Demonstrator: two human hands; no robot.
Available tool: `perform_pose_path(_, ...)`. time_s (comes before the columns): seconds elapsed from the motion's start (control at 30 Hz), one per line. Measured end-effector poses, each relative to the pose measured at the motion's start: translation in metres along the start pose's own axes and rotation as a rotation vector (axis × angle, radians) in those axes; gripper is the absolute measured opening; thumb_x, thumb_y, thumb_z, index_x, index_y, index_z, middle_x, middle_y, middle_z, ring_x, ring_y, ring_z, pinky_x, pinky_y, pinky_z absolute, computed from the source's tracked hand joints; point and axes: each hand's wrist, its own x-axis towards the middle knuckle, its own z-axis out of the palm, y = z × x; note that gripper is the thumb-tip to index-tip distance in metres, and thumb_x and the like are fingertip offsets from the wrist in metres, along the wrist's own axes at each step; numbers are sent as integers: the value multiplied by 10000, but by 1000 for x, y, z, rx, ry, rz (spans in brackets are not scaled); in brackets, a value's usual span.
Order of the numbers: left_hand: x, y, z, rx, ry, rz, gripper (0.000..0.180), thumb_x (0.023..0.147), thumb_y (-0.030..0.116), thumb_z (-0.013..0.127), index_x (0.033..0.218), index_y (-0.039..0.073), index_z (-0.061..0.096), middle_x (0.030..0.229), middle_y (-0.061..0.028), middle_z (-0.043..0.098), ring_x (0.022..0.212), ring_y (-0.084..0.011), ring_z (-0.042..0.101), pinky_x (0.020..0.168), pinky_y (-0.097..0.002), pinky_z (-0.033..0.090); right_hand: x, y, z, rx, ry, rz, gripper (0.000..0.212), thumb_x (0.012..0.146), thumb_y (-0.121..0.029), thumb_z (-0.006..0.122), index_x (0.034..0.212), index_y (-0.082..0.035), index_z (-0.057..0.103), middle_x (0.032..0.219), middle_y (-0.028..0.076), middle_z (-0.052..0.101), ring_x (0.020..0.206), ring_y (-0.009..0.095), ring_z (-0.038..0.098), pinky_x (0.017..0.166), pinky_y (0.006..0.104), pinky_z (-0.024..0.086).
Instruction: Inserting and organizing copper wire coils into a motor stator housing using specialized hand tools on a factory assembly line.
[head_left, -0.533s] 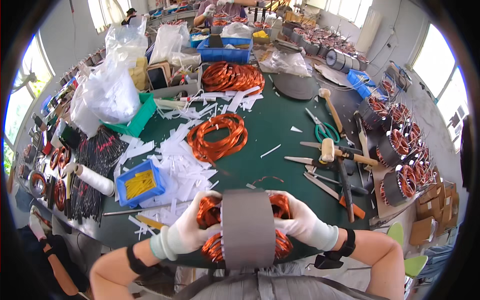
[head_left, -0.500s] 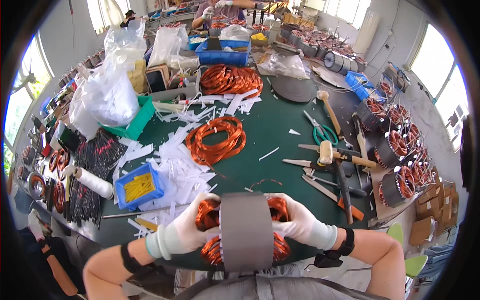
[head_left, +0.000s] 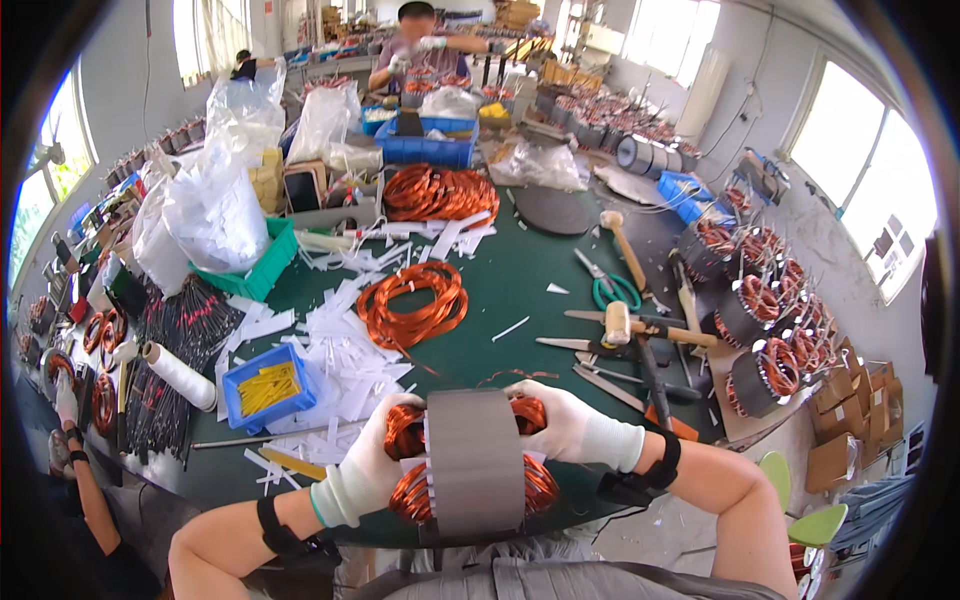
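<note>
A grey motor stator (head_left: 475,465) stands on its rim at the near edge of the table, with copper windings (head_left: 410,490) bulging from both sides. My left hand (head_left: 372,465), in a white glove, is closed round the upper winding on the left side. On the other side my right hand (head_left: 570,428), also gloved, grips the upper right winding. Both sets of fingertips are partly hidden behind the copper and the core. Beyond the stator lies a loose bundle of copper coils (head_left: 412,308), with white paper strips (head_left: 345,340) scattered left of it.
At left are a blue tray (head_left: 268,385) of yellow strips, a white thread spool (head_left: 180,376) and dark sleeves. Scissors (head_left: 607,283), mallets (head_left: 617,322) and blades lie at right, near finished stators (head_left: 757,378). A co-worker (head_left: 415,50) works at the far side; another person's arm (head_left: 90,490) shows at left.
The view has shifted, so the table things sit further left and the co-worker beyond shows more. Both hands keep their hold on the stator. At left, the other person's hand has moved up to a wound ring.
</note>
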Motion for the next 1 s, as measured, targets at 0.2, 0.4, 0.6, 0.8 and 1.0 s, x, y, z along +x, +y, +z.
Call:
perform_pose_path(0.2, 0, -34, 0, -289, 20, -107, 687, 774, -58, 828, 1324, 58, 432, 1250, -103, 559, 1146, -163, 577, 983, -340, 510, 15, -34, 18, -810, 303, -537, 803, 820, -241, 758, 1498, -27, 384, 1435, 220, 486, 1292, 393, 513, 1060, 457, 460)
perform_pose_path(0.4, 2, -8, -12, 198, 10, 4, 657, 776, 18, 836, 1304, 38, 446, 1200, -103, 569, 1121, -180, 580, 958, -325, 500, 17, -36, 18, -995, 131, -21, 532, 884, -265, 667, 1373, -100, 536, 1076, 190, 705, 962, 367, 701, 790, 432, 579)
perform_pose_path(0.6, 24, 93, 1, 1508, -227, 216, 563, 730, 222, 774, 1213, 23, 562, 1174, -208, 613, 1083, -400, 622, 906, -463, 529, 27, -35, 19, -1097, 31, -21, 264, 834, -301, 688, 942, -61, 686, 846, 169, 717, 820, 367, 715, 696, 434, 577)
perform_pose_path(0.8, 37, 93, -2, 1490, -487, -162, 298, 770, 190, 736, 1017, 49, 648, 938, -182, 662, 962, -366, 675, 770, -396, 558, 22, -38, 25, -962, 126, -73, 226, 764, -204, 721, 905, -39, 657, 836, 171, 688, 812, 358, 704, 704, 433, 573)
perform_pose_path(1.0, 36, 39, 2, 1270, -63, 134, 189, 738, 192, 710, 871, 68, 661, 809, -164, 594, 742, -386, 600, 653, -452, 489, 23, -28, 26, -903, 214, -32, 211, 717, -111, 704, 866, -56, 565, 807, 115, 614, 755, 332, 661, 658, 431, 540)
